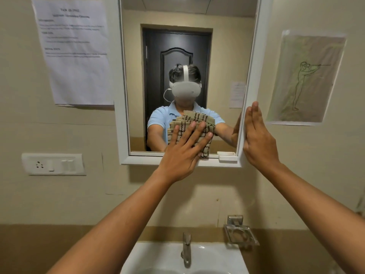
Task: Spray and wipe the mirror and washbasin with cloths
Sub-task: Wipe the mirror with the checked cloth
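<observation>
wiping is under way: left hand (182, 151) spread flat presses cloth (205, 125) on mirror (177, 36) toward 6 o'clock, right hand (256, 139), fingers together, steadies frame (254, 76) at 3; basin (217, 256) seemingly untouched.

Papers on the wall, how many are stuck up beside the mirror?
2: a printed sheet left of the mirror and a line drawing right of it. A third note shows only as a reflection.
</observation>
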